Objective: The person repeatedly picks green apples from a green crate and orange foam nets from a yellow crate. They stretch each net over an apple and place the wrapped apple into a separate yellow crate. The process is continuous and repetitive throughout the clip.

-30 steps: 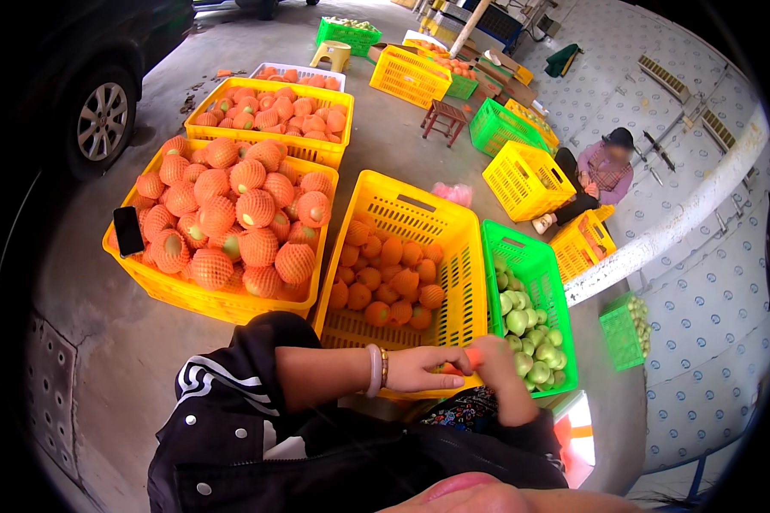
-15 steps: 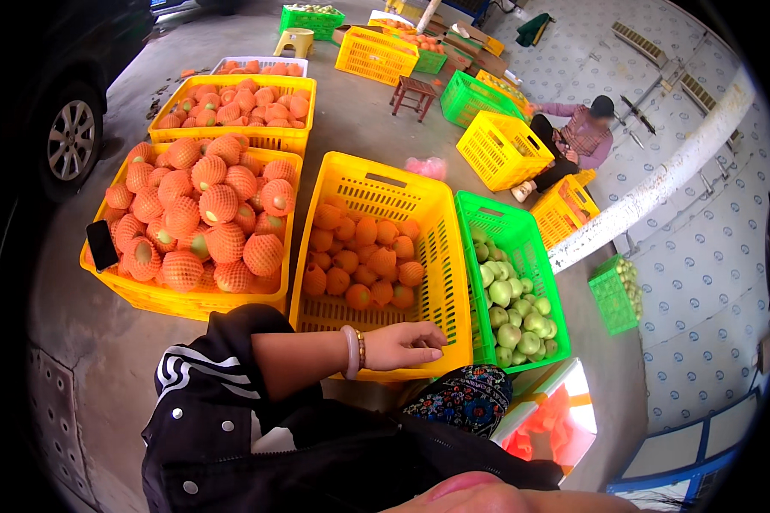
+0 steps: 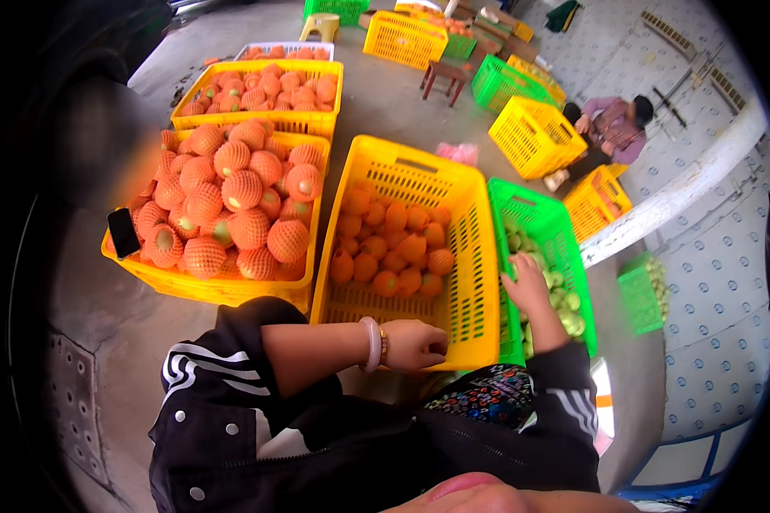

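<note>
Head view: my right fingers [image 3: 529, 263] spread over green fruit [image 3: 565, 301] in the green crate [image 3: 526, 200]; left of that crate, my left fingers [image 3: 433, 339] curl, how tightly I can't tell.

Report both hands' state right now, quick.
Left hand: loosely curled; can't tell whether it holds anything.
Right hand: open at the green fruit, nothing visibly held.

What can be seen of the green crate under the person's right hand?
The crate is bright green, apparently plastic, open-topped and upright, with a slot in its far end. Round green fruit lies inside. It stands just right of the yellow crate; whether they touch is unclear. The right grip is over it, hiding some fruit.
</note>
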`<state>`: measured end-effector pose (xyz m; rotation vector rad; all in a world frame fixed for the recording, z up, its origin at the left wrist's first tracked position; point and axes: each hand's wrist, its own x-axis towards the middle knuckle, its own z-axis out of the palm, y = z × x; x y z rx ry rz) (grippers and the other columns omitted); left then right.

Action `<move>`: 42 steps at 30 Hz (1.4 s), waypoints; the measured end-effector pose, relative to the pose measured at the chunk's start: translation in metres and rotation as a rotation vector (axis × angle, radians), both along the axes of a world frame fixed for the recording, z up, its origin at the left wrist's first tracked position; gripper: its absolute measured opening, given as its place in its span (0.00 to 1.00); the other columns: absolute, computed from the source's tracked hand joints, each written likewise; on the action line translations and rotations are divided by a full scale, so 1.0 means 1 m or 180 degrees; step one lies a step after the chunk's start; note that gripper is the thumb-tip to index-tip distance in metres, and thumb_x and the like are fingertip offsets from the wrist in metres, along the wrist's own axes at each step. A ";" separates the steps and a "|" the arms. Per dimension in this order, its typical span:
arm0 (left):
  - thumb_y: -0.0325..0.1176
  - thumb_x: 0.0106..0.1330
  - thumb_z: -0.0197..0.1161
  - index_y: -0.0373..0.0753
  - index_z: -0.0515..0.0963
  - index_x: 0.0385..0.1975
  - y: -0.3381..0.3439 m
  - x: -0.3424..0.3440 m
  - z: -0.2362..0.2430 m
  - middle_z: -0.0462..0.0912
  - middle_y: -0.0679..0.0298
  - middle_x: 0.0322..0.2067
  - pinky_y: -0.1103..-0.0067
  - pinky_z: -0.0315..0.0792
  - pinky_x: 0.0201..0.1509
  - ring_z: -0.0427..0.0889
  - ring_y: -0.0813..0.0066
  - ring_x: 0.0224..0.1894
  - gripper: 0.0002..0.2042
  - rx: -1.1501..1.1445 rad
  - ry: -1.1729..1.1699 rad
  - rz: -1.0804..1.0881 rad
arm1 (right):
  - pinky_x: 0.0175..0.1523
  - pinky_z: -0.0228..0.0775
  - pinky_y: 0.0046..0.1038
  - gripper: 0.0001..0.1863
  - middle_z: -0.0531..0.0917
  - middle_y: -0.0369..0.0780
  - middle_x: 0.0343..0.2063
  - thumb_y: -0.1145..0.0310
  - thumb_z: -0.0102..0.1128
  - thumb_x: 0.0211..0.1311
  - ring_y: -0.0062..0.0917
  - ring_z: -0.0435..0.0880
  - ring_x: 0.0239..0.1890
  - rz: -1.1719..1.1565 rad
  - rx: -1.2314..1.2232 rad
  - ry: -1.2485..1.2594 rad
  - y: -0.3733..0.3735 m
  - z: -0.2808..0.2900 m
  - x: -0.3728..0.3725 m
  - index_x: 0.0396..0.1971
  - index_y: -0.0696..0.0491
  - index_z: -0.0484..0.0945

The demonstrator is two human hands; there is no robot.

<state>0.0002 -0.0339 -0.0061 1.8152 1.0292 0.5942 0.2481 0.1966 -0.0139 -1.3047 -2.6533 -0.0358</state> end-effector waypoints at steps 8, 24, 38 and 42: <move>0.36 0.61 0.60 0.39 0.77 0.36 -0.063 -0.037 0.008 0.79 0.56 0.32 0.66 0.74 0.40 0.79 0.54 0.37 0.09 0.0463 0.0486 0.0466 | 0.60 0.66 0.37 0.25 0.74 0.42 0.53 0.57 0.59 0.58 0.37 0.70 0.59 -0.0169 -0.1218 -0.1286 0.010 -0.088 -0.097 0.55 0.50 0.70; 0.36 0.61 0.63 0.40 0.75 0.40 -0.044 -0.079 0.015 0.78 0.58 0.32 0.69 0.75 0.37 0.79 0.58 0.35 0.11 0.0265 0.0383 0.0406 | 0.66 0.53 0.48 0.36 0.69 0.41 0.60 0.55 0.59 0.53 0.37 0.66 0.62 0.0992 -0.1279 -0.1309 0.027 -0.275 -0.170 0.64 0.43 0.62; 0.39 0.61 0.61 0.40 0.74 0.40 -0.012 -0.079 -0.004 0.77 0.59 0.33 0.67 0.74 0.35 0.79 0.58 0.34 0.12 0.0462 0.0738 0.0256 | 0.66 0.46 0.50 0.32 0.80 0.45 0.44 0.54 0.65 0.48 0.42 0.71 0.56 0.0207 -0.1090 -0.0617 -0.019 -0.302 -0.197 0.54 0.50 0.68; 0.38 0.60 0.62 0.39 0.75 0.39 -0.017 -0.075 -0.003 0.77 0.60 0.34 0.67 0.74 0.36 0.79 0.58 0.36 0.12 0.0467 0.0944 0.0233 | 0.64 0.55 0.42 0.32 0.79 0.46 0.45 0.53 0.64 0.53 0.42 0.74 0.53 0.0072 -0.2357 -0.0233 -0.020 -0.244 -0.197 0.55 0.53 0.66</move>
